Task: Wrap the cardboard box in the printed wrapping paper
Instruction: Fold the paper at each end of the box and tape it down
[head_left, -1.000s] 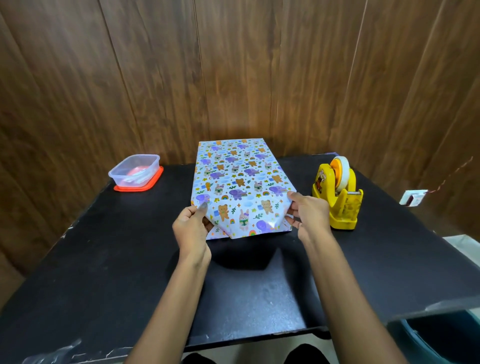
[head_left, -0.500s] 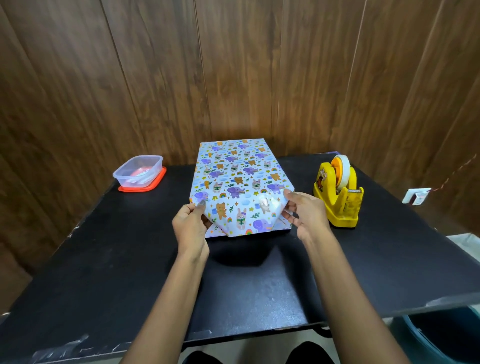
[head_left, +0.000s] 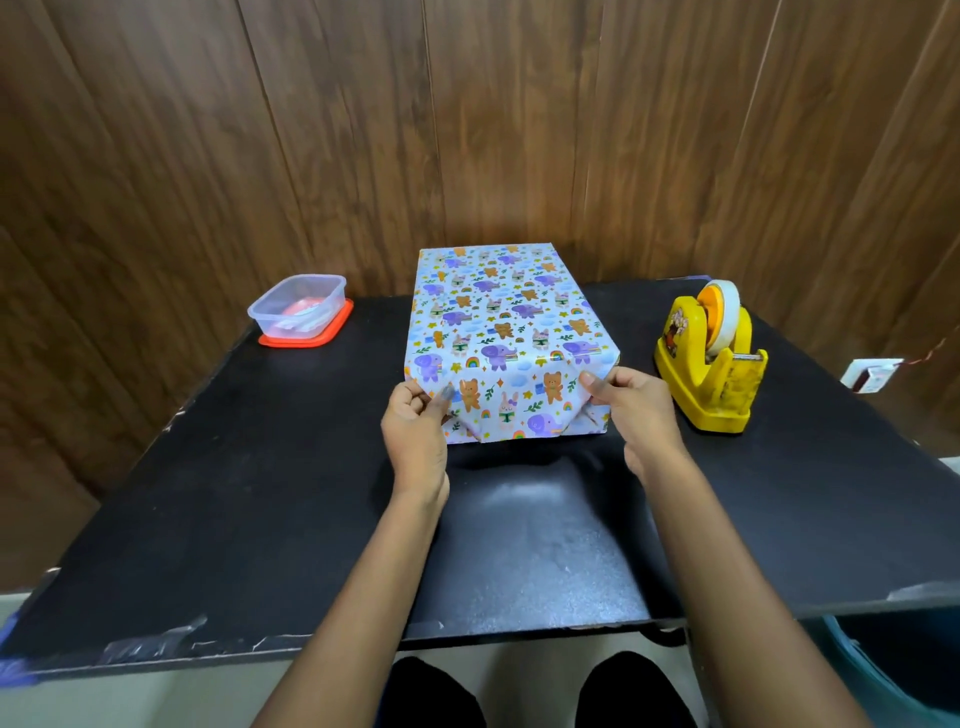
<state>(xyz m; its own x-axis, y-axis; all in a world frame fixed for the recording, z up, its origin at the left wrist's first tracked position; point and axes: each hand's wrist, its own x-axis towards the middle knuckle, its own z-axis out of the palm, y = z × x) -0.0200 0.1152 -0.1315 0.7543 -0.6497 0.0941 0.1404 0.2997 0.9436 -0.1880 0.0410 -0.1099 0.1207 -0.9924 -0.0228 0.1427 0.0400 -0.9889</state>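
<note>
The box covered in printed wrapping paper (head_left: 504, 322) lies lengthwise on the black table (head_left: 260, 493), its far end near the wooden wall. No bare cardboard shows. At the near end a paper flap (head_left: 511, 410) is folded down over the end face. My left hand (head_left: 418, 426) pinches the paper at the near left corner. My right hand (head_left: 631, 402) pinches the paper at the near right corner, thumb on the flap's upper edge.
A yellow tape dispenser (head_left: 711, 358) with a roll of tape stands right of the box. A clear plastic tub on an orange lid (head_left: 298, 312) sits at the back left. A blue bin (head_left: 893, 670) shows below the table's right front edge.
The near paper flap has been folded further down against the box end, and both hands moved slightly inward and down along the corners.
</note>
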